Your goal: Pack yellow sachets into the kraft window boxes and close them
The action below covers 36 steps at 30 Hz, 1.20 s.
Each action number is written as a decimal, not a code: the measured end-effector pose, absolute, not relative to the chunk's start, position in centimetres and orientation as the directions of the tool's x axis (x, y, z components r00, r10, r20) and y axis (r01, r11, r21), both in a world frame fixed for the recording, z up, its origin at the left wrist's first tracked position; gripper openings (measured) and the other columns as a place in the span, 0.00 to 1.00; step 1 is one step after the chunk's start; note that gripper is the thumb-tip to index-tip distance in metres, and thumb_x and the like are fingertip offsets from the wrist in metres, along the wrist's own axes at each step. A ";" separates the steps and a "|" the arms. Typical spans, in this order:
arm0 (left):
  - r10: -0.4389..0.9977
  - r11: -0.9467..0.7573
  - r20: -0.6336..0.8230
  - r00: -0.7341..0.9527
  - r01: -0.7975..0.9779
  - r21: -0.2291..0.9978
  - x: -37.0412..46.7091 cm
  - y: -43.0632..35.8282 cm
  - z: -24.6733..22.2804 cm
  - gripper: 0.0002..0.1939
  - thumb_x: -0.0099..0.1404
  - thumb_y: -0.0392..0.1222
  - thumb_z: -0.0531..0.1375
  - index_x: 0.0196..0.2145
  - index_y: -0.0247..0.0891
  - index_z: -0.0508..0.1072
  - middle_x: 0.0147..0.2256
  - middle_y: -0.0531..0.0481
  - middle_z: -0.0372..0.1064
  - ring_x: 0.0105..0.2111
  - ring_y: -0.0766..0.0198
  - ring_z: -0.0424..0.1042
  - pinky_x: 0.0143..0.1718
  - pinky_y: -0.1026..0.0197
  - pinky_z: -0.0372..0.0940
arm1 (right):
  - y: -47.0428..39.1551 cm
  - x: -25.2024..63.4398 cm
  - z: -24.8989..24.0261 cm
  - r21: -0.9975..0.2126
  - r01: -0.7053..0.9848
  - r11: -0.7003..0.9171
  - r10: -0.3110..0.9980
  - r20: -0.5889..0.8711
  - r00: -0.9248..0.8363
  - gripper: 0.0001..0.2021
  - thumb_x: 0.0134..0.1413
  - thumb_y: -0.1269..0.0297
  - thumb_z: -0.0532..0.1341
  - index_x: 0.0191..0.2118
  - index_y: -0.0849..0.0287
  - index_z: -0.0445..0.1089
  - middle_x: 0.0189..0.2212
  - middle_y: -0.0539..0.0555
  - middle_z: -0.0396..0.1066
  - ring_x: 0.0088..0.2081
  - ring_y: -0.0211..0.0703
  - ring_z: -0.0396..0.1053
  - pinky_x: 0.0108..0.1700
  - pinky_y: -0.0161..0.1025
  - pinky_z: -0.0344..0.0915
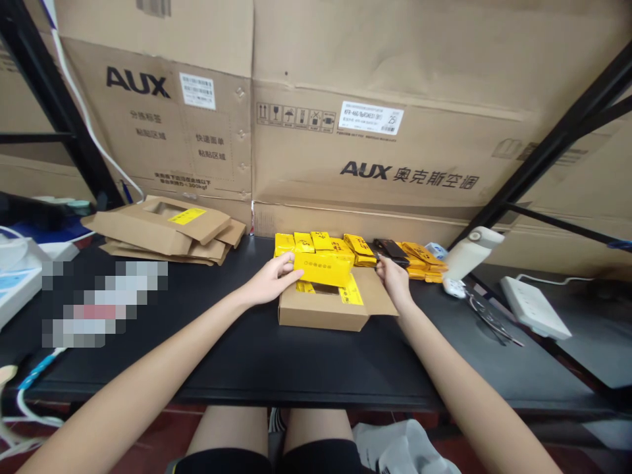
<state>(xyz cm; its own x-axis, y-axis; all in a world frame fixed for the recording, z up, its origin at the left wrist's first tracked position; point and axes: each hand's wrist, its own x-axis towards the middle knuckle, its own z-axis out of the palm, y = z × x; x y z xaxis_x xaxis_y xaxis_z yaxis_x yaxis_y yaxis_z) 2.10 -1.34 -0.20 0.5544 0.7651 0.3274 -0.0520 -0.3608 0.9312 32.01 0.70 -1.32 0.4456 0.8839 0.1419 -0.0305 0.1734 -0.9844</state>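
A small open cardboard box sits on the black table in front of me. My left hand holds a yellow packet over the box's opening. More yellow packets lie in a row behind the box. My right hand rests at the box's right flap, next to a dark packet; whether it grips anything is hidden. A yellow label shows inside the box.
Flattened cardboard boxes are stacked at the back left. Large AUX cartons form a wall behind the table. A white handheld device, scissors and a white flat unit lie to the right. Black shelf struts cross diagonally.
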 end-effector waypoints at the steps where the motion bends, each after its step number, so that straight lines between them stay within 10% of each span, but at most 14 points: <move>1: 0.770 -0.347 0.328 0.547 -0.074 0.935 2.1 -1.3 -0.2 0.17 0.64 0.50 0.59 0.44 0.36 0.66 0.47 0.41 0.74 0.48 0.56 0.74 0.52 0.52 0.66 | 0.6 31.9 -1.2 -0.977 -0.103 0.188 0.863 0.114 0.492 0.17 0.44 0.54 0.64 0.18 0.57 0.58 0.08 0.41 0.47 0.11 0.27 0.44 0.13 0.29 0.51; 7: 0.779 -0.372 0.341 0.526 -0.049 0.927 2.4 -1.4 -0.5 0.17 0.64 0.51 0.59 0.43 0.36 0.67 0.44 0.41 0.75 0.46 0.55 0.75 0.50 0.52 0.66 | -0.6 31.0 -0.2 -0.945 -0.113 0.306 0.834 0.209 0.511 0.19 0.41 0.48 0.67 0.21 0.59 0.63 0.11 0.43 0.55 0.14 0.28 0.54 0.22 0.30 0.65; 18: 0.803 -0.477 0.401 0.441 0.074 0.876 2.3 -1.3 -0.6 0.13 0.63 0.49 0.59 0.40 0.38 0.68 0.34 0.48 0.75 0.42 0.57 0.76 0.48 0.53 0.67 | -1.9 29.5 -0.7 -0.920 0.008 0.391 0.914 0.388 -0.117 0.25 0.42 0.39 0.65 0.40 0.54 0.77 0.44 0.55 0.76 0.47 0.47 0.72 0.54 0.43 0.66; 26: 0.803 -0.498 0.421 0.423 0.088 0.863 2.5 -1.5 -0.7 0.13 0.62 0.50 0.59 0.39 0.39 0.68 0.34 0.48 0.76 0.40 0.57 0.76 0.47 0.54 0.67 | -3.2 28.3 0.1 -0.972 0.022 0.232 0.971 0.230 -0.064 0.15 0.31 0.58 0.74 0.31 0.54 0.78 0.31 0.50 0.78 0.32 0.42 0.74 0.40 0.41 0.72; 36: 0.761 -0.566 0.454 0.464 0.132 0.814 2.7 -2.3 -0.1 0.09 0.65 0.45 0.56 0.39 0.39 0.70 0.42 0.44 0.75 0.44 0.56 0.74 0.50 0.52 0.67 | -2.9 28.5 -0.1 -0.987 -0.060 0.148 0.982 0.154 -0.107 0.19 0.35 0.61 0.73 0.37 0.56 0.73 0.35 0.51 0.77 0.39 0.39 0.75 0.46 0.37 0.70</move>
<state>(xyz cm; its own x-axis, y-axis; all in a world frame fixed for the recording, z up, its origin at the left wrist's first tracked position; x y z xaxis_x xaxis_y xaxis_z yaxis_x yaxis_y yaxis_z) 2.75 -2.28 -0.08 0.4636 0.7610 0.4538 0.1315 -0.5656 0.8141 28.49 -2.89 -0.13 -0.1065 0.9823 0.1539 -0.0601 0.1481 -0.9871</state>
